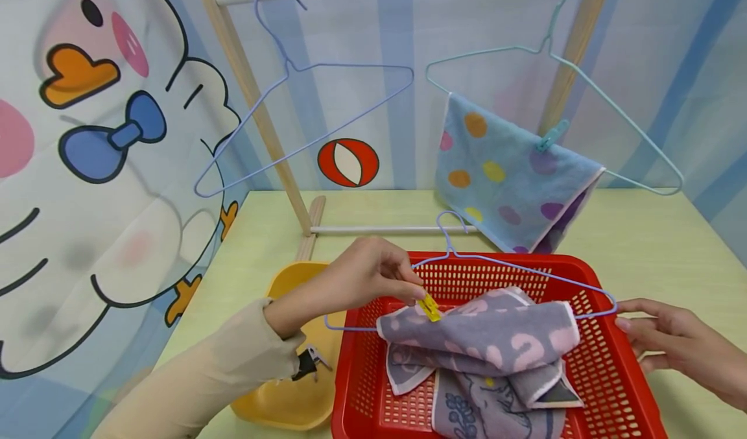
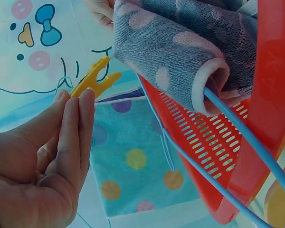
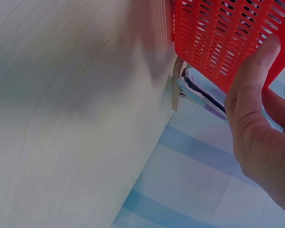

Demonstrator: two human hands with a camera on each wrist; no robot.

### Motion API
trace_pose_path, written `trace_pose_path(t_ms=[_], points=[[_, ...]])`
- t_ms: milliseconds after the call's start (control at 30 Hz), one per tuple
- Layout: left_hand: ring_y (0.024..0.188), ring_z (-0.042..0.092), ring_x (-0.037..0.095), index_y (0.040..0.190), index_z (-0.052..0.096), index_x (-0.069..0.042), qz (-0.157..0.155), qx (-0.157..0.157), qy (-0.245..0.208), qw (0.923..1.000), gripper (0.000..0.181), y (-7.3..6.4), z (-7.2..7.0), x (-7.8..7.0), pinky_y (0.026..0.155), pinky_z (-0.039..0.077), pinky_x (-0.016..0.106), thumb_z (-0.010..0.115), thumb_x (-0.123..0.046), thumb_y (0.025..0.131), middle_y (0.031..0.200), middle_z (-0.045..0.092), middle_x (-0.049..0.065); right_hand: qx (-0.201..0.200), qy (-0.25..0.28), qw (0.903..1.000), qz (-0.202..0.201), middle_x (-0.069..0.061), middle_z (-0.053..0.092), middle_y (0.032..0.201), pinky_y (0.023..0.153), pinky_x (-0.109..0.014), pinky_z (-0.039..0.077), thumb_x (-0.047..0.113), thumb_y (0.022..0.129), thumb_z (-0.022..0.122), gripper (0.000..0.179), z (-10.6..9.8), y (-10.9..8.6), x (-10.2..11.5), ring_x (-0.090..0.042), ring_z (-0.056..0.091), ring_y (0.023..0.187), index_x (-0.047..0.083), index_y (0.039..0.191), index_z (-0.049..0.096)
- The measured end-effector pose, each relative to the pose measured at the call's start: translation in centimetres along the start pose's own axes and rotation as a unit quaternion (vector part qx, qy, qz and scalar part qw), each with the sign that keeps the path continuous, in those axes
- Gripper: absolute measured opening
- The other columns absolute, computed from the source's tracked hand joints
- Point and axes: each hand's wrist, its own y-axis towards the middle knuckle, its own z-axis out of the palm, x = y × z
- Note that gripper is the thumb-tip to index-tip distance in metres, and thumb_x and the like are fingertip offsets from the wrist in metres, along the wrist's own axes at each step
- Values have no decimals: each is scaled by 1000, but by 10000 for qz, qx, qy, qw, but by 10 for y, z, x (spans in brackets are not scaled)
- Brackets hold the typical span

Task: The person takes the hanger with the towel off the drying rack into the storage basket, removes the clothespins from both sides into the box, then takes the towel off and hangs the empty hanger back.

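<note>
My left hand (image 1: 379, 273) pinches a yellow clothespin (image 1: 430, 308) between thumb and fingers, above the folded upper edge of a grey-and-pink towel (image 1: 513, 338). In the left wrist view the clothespin's jaws stand apart close to the towel, and I cannot tell whether they touch it. The towel is draped over the lower bar of a lilac hanger (image 1: 519, 262), which lies across a red basket (image 1: 583, 267). By the basket's right rim my right hand (image 1: 677, 342) has its fingertips at the hanger's right end; a firm hold does not show.
A yellow basin (image 1: 280, 403) with dark and metallic clips (image 1: 306, 364) stands left of the basket. Behind, a wooden rack (image 1: 280, 160) carries a bare lilac hanger (image 1: 350, 65) and a green hanger (image 1: 618, 105) with a blue dotted towel (image 1: 502, 173) held by a teal clothespin (image 1: 552, 136).
</note>
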Motion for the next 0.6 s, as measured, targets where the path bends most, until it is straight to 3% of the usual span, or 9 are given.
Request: trace_pose_path(t_ms=[267, 433, 600], points=[[74, 73, 15, 84, 75, -4, 54, -1, -205, 9998, 4, -7, -7, 1, 72, 59, 32, 76, -6, 87, 82, 74, 2, 77, 17, 9999, -73, -10, 69, 104, 74, -39, 60, 22, 109, 42, 58, -2, 1, -1, -25, 68, 83, -22, 140, 21], [73, 71, 11, 84, 75, -7, 14, -63, 28, 10000, 4, -12, -12, 3, 69, 58, 31, 78, -8, 86, 80, 74, -3, 258, 93, 9993, -259, -8, 69, 104, 72, -41, 60, 19, 109, 40, 54, -4, 2, -3, -25, 69, 83, -23, 138, 21], [74, 70, 10, 88, 75, -6, -199, -135, 209, 9995, 11, -18, -16, 4, 71, 57, 29, 82, -13, 83, 80, 72, -4, 206, -10, 9996, -189, -9, 68, 106, 74, -40, 60, 21, 109, 41, 57, -3, 2, -2, -24, 69, 85, -23, 139, 21]])
